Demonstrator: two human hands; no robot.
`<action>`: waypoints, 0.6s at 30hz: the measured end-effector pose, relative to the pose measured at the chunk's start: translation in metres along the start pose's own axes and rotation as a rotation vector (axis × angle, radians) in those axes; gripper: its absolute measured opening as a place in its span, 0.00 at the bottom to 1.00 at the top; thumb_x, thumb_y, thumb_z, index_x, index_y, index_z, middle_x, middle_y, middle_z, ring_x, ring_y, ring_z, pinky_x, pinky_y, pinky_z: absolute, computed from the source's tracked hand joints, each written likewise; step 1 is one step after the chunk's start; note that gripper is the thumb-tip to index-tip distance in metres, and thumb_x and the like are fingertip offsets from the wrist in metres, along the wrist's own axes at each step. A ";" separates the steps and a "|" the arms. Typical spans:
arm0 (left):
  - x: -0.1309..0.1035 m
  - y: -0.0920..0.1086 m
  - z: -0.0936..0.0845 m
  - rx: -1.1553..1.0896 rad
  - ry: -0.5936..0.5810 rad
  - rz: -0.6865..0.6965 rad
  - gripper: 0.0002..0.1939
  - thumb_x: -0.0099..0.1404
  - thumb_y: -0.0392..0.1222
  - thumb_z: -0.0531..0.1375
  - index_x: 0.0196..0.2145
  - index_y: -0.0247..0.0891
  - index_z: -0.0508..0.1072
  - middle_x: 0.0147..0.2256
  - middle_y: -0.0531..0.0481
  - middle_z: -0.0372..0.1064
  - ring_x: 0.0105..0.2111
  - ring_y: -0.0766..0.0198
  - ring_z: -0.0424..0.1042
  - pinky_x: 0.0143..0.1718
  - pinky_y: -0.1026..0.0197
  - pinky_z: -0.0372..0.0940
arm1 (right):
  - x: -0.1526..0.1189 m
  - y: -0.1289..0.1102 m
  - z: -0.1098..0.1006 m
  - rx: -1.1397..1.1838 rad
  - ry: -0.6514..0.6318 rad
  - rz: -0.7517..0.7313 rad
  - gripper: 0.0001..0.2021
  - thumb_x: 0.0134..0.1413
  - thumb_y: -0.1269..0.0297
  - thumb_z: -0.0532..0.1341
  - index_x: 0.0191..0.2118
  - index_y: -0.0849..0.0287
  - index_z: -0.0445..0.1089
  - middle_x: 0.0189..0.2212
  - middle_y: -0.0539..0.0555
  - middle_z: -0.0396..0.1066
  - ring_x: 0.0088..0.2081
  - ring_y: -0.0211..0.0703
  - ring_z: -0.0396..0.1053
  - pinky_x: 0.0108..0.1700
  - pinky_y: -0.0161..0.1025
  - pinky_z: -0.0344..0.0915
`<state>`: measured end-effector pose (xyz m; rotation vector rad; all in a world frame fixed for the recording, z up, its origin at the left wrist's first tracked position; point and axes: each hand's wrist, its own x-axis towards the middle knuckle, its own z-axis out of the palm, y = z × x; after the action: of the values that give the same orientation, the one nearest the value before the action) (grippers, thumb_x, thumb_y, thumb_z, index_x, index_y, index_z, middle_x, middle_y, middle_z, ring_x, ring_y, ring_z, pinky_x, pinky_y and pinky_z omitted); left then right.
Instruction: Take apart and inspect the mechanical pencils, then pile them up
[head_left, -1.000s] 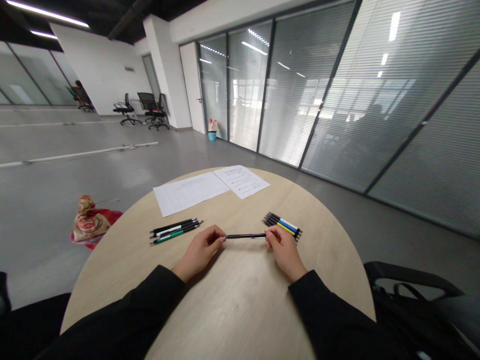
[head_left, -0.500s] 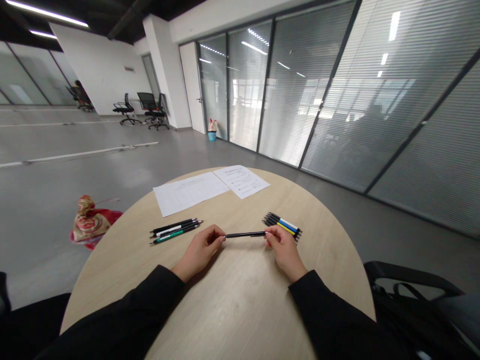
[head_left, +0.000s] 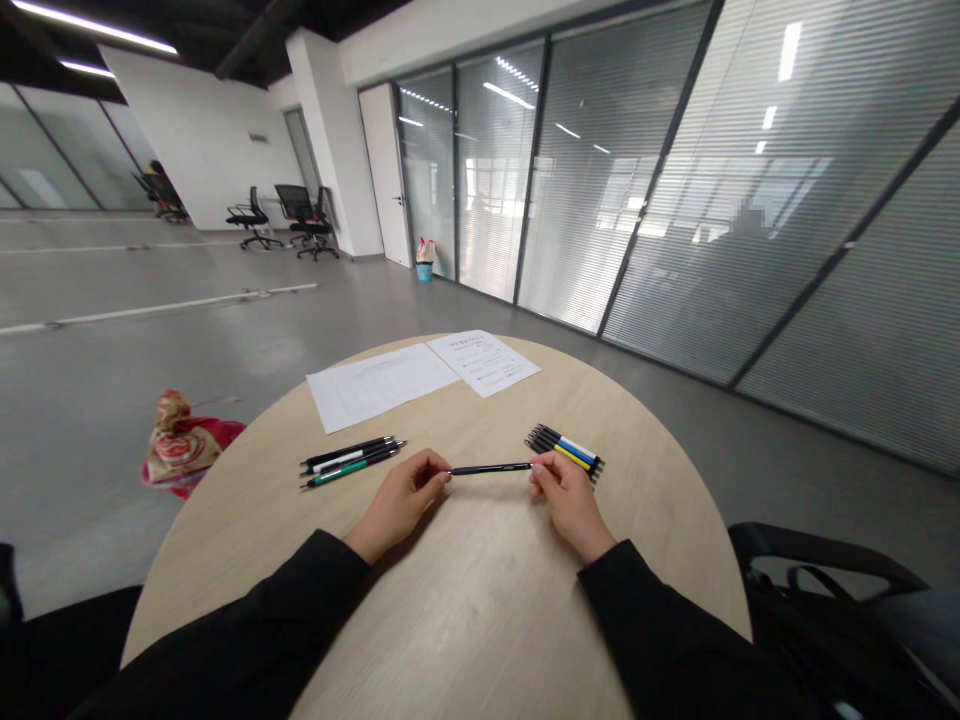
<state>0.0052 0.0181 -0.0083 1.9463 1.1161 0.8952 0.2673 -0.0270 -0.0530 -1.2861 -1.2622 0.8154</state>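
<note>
A black pen (head_left: 490, 469) lies level between my two hands, above the round wooden table. My left hand (head_left: 403, 500) pinches its left end with thumb and fingertips. The other end is pinched by my right hand (head_left: 570, 500). To the left of my left hand lie several pens side by side, among them a white-and-black one (head_left: 337, 459) and a green one (head_left: 352, 472). Just behind my right hand is another row of several pens, with a blue one (head_left: 568, 447) and a yellow one (head_left: 573, 456); my right hand partly hides this row.
Two printed white sheets, a left one (head_left: 386, 382) and a right one (head_left: 487, 362), lie at the far side of the table (head_left: 465, 620). A red and beige bag (head_left: 180, 445) is beyond the left edge. A black chair (head_left: 825, 560) stands at the right.
The black pen has turned slightly about its length, and its clip shows differently. Both hands have stayed in place.
</note>
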 end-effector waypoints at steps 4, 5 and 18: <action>-0.001 0.001 0.000 -0.007 -0.003 0.004 0.11 0.65 0.48 0.59 0.32 0.37 0.71 0.27 0.53 0.68 0.28 0.63 0.65 0.31 0.62 0.60 | 0.000 -0.002 0.000 -0.026 -0.010 -0.002 0.15 0.61 0.50 0.57 0.37 0.59 0.69 0.26 0.50 0.70 0.27 0.41 0.68 0.29 0.36 0.63; -0.001 0.001 0.000 -0.009 -0.006 0.003 0.11 0.65 0.48 0.59 0.32 0.37 0.71 0.27 0.53 0.68 0.28 0.63 0.65 0.31 0.62 0.60 | 0.000 -0.002 -0.001 -0.036 -0.013 -0.004 0.15 0.61 0.50 0.57 0.36 0.58 0.68 0.26 0.50 0.69 0.27 0.41 0.68 0.29 0.36 0.63; 0.000 0.002 0.000 -0.001 -0.008 0.006 0.11 0.65 0.48 0.59 0.32 0.37 0.71 0.27 0.53 0.69 0.28 0.63 0.66 0.32 0.61 0.60 | -0.003 -0.012 -0.001 -0.098 -0.025 -0.023 0.17 0.63 0.50 0.55 0.30 0.57 0.65 0.21 0.48 0.66 0.24 0.40 0.64 0.30 0.37 0.62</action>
<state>0.0056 0.0171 -0.0066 1.9519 1.1060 0.8898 0.2656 -0.0320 -0.0418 -1.3410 -1.3485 0.7632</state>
